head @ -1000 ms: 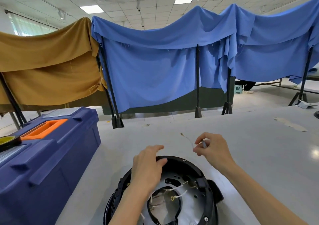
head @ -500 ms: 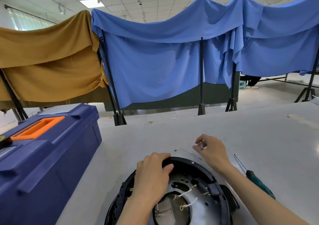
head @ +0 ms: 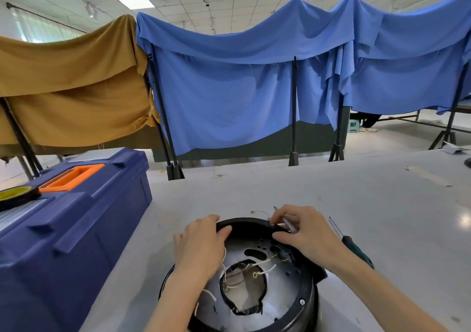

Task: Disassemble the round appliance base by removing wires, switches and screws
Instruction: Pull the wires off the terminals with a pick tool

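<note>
Right hand [head: 304, 233], pinching grey tool [head: 289, 224], moved onto base [head: 279, 296], left hand [head: 201, 246] still gripping its rim

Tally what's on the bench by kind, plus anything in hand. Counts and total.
round appliance base: 1
blue toolbox: 1
tape roll, on the toolbox: 1
green-handled screwdriver: 1
loose wire, on the table: 1
thin grey tool, pinched in the right hand: 1
Total: 6
</note>
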`<state>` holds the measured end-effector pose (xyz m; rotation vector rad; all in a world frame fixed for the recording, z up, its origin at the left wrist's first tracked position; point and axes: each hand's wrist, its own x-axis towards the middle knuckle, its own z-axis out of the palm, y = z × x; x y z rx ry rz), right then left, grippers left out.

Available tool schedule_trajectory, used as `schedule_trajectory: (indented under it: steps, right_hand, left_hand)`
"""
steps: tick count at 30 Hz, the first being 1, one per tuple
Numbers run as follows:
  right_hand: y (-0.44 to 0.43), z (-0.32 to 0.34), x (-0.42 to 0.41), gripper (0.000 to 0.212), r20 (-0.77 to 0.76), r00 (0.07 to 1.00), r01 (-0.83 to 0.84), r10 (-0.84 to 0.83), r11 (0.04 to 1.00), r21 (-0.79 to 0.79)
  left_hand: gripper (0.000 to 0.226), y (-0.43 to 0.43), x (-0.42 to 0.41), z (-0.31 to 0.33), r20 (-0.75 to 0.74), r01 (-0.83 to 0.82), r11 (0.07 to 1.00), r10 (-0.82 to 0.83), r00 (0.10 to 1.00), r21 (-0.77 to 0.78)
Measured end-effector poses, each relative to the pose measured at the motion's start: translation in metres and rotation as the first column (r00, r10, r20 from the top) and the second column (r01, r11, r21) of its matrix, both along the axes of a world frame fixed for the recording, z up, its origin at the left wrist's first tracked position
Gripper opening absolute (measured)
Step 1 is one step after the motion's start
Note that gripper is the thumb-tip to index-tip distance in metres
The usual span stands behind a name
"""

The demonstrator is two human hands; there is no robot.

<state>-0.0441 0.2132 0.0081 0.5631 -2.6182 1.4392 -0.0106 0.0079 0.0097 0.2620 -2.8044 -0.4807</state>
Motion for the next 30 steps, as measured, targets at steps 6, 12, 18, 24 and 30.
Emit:
schedule_trajectory:
  steps: [6, 12, 18, 24, 30]
  right_hand:
    - [0.005, 0.014, 0.009, 0.022, -0.087, 0.992, 0.116, -0.095, 0.956, 0.271]
    - [0.005, 0.02, 0.014, 0.021, -0.188, 0.979, 0.13, -0.077, 0.949, 0.288]
    - [0.005, 0.017, 0.01, 0.02, -0.132, 0.989, 0.105, -0.063, 0.933, 0.343]
    - [0.012, 0.027, 0.006, 0.024, -0.068, 0.996, 0.076, -0.049, 0.874, 0.479]
    - [-0.001, 0.034, 0.014, 0.018, -0.178, 0.984, 0.011, 0.007, 0.995, 0.099]
  left_hand:
    - [0.041, -0.003, 0.005, -0.002, -0.062, 0.094, 0.881, -0.073, 0.995, 0.465]
    - [0.02, -0.014, 0.006, 0.005, -0.09, 0.213, 0.66, -0.216, 0.972, 0.72]
    - [0.005, -0.022, 0.012, -0.013, -0.03, 0.15, 0.78, -0.166, 0.986, 0.607]
    - [0.028, -0.022, 0.016, -0.006, 0.012, 0.18, 0.594, -0.305, 0.952, 0.784]
    - [0.039, -0.021, 0.018, -0.014, 0.068, 0.161, 0.65, -0.313, 0.947, 0.742]
